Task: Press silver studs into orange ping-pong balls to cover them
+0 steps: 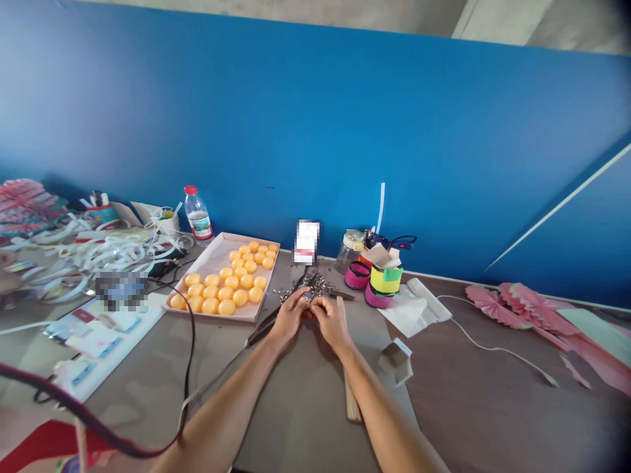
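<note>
My left hand (292, 313) and my right hand (329, 319) meet over the middle of the table, fingertips pinched close together. Between them is a small shiny piece (307, 297), too small to name. Just beyond my fingers lies a pile of small silvery metal parts (321, 285). A soldering-iron-like dark tool with a cord (261, 330) rests beside my left hand, partly hidden by it. Bundled wooden strips (351, 394) lie along my right forearm. To the left, a shallow box (221, 244) holds several round yellow-orange balls (231, 282).
A phone (306, 242) stands behind the pile. Further right are a jar (350, 249), coloured tape rolls (384, 282) and pink folded paper (532, 305). On the left lie a power strip (113, 341), tangled white strips (108, 253) and a bottle (198, 217). A dark cable (190, 341) loops nearby.
</note>
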Demonstrator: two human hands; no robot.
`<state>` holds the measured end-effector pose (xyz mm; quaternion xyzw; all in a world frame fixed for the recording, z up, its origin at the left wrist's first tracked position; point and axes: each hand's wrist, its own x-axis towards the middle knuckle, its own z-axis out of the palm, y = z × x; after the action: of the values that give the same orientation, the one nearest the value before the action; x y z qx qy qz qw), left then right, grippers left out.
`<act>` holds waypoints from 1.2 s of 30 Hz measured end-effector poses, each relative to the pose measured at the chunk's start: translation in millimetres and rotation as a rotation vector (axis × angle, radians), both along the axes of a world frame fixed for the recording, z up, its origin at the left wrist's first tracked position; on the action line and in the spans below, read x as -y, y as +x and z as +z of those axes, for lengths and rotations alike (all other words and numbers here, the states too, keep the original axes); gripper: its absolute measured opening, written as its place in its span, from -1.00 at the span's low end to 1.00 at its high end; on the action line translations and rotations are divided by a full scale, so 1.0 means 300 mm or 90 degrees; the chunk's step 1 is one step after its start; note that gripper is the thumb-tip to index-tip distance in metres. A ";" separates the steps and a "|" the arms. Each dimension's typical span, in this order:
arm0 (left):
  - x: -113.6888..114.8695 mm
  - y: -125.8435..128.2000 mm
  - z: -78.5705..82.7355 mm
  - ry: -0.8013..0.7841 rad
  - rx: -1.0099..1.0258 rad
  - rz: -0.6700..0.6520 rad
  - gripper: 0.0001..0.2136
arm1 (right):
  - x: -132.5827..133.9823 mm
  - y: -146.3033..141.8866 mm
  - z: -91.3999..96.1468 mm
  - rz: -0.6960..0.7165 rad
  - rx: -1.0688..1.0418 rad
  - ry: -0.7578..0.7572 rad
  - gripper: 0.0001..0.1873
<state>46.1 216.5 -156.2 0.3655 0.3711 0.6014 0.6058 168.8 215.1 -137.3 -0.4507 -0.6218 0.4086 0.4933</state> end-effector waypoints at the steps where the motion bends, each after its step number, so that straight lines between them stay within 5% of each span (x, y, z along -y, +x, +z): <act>1: 0.000 -0.002 -0.002 0.001 -0.011 0.004 -0.64 | -0.001 0.001 -0.004 -0.001 0.003 0.001 -0.90; 20: 0.014 -0.012 0.022 0.098 -0.263 0.096 -0.65 | 0.015 -0.018 -0.012 -0.015 -0.015 -0.054 -0.90; 26: 0.017 -0.010 0.017 0.094 -0.261 0.093 -0.65 | 0.008 -0.020 -0.019 -0.027 -0.031 -0.069 -0.88; 36: 0.009 -0.011 0.011 0.062 -0.185 0.083 -0.73 | 0.012 -0.020 -0.006 -0.099 0.126 0.003 -0.92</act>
<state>42.9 213.8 -152.9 0.4527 0.4483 0.5975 0.4869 162.8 211.6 -139.0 -0.5346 -0.6317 0.3208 0.4607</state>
